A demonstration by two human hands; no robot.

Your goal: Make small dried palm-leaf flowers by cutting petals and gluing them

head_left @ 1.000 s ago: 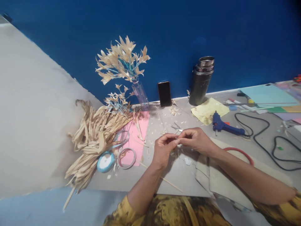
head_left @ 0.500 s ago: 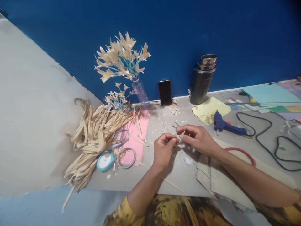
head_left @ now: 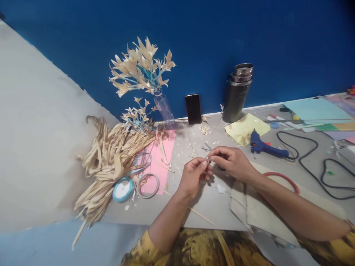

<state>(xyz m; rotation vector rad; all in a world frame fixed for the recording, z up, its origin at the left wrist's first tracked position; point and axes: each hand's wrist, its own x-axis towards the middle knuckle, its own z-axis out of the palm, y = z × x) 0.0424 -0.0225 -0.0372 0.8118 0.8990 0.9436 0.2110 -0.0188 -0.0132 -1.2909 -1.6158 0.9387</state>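
My left hand [head_left: 194, 173] is closed in a pinch, its thumb and forefinger on a small thin piece too fine to name. Fingertips of my right hand [head_left: 233, 162] meet the left ones at the same spot, also pinched together. Just past them lie scissors [head_left: 205, 147], the thin blades showing and the rest mostly covered by my right hand. Pale scraps [head_left: 204, 129] are strewn on the grey tabletop [head_left: 199, 216] around both hands. A thin pale strip [head_left: 202, 216] lies beside my left forearm.
Dried husks [head_left: 111, 159] are heaped left, beside a blue ribbon spool [head_left: 123, 189], tape roll [head_left: 148, 186] and pink paper [head_left: 163, 173]. Husk flowers [head_left: 144, 66] stand in a clear bottle [head_left: 164, 109]. Behind are a phone [head_left: 193, 109] and flask [head_left: 237, 94]; right, a blue glue gun [head_left: 267, 147] with its cord.
My right hand's fingertips have come in to meet the left ones, and its thumb and forefinger have closed together. The left hand has turned slightly, its lower fingers showing more.
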